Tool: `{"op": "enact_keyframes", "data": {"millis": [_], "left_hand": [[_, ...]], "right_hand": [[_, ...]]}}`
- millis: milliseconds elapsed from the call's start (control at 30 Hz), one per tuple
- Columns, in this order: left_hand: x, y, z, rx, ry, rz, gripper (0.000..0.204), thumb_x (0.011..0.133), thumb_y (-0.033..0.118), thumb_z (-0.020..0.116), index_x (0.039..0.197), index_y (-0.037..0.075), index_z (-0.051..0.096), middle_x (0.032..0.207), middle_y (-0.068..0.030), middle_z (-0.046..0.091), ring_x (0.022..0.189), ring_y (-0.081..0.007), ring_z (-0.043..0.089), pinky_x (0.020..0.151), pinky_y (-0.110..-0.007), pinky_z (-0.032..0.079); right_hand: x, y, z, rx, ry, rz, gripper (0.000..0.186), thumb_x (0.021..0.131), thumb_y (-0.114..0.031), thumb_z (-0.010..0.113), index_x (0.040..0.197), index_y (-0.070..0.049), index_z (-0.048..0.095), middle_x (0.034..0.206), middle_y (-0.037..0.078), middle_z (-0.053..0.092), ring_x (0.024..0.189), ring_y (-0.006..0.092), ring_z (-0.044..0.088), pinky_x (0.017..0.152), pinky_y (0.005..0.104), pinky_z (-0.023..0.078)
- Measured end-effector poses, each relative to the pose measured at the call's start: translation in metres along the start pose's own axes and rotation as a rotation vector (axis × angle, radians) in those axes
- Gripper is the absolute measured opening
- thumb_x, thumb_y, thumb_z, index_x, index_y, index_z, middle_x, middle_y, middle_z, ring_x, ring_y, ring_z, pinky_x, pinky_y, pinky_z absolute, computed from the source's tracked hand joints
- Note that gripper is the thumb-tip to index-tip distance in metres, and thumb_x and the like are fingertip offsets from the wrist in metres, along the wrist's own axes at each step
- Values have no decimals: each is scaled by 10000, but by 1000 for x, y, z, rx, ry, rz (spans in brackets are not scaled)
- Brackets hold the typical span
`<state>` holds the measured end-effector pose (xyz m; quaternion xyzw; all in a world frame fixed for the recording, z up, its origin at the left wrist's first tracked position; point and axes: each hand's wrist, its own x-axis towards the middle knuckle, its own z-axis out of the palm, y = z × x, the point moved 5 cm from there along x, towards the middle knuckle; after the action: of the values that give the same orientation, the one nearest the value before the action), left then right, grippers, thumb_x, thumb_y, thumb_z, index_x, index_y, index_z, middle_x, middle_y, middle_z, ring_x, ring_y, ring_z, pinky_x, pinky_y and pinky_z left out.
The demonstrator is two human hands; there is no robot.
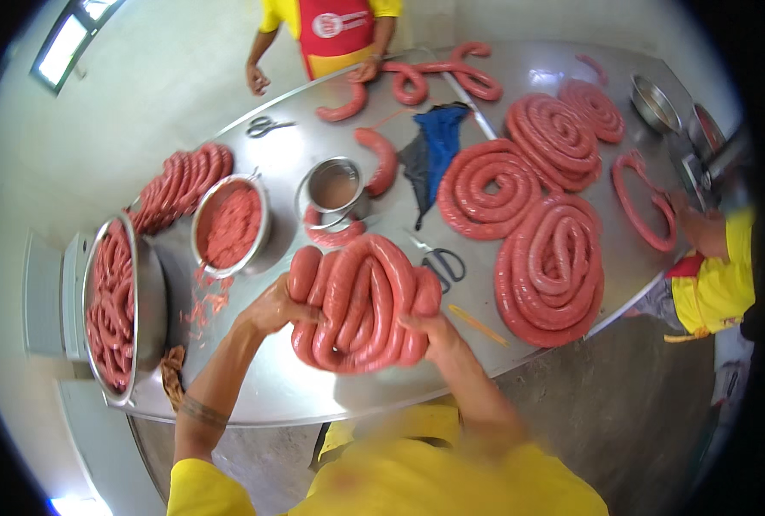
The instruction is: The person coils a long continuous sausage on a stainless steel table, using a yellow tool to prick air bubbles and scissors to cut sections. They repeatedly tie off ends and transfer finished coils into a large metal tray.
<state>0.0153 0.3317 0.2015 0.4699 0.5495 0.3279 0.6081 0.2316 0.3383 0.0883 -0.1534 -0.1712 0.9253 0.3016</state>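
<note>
Between my hands I hold up a thick coil of raw pink sausage, folded into several loops, above the near edge of the steel table. My left hand is closed around its left side, the fingers partly hidden beneath the loops. On the right side, my right hand grips it with the thumb on top and the other fingers out of sight. Just beyond the bundle lie a curved sausage piece and dark-handled scissors.
Large sausage coils cover the table's right half. At left stand a big steel basin of sausages and a bowl of minced meat. A steel pot and blue cloth lie farther back. Co-workers stand across and at right.
</note>
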Motion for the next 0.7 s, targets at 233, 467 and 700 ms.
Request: {"op": "enact_keyframes", "data": {"millis": [233,467,700], "left_hand": [[-53,-99,-110,330,19,-17,341,789,37,782,1124,29,716,1086,-77,727,1014,-156,665,923,-313,524],[-99,-291,-130,425,226,297,448,748,-13,775,1180,73,691,1573,-235,347,1478,-396,296,1199,-439,280],[-94,-283,-123,485,461,397,511,784,162,792,1261,56,640,1610,-236,269,1502,-416,228,1200,-552,233]], "right_hand": [[81,4,28,-1233,-469,-36,625,769,-26,756,1364,-100,578,1418,73,560,1332,240,512,1106,406,412],[26,118,-32,-2226,-190,-165,626,671,31,697,1257,-189,691,1554,115,434,1466,329,354,1202,513,234],[13,156,-21,-2081,29,-44,640,822,-218,700,1439,-186,532,1632,162,266,1503,365,261,1203,512,213]]}}
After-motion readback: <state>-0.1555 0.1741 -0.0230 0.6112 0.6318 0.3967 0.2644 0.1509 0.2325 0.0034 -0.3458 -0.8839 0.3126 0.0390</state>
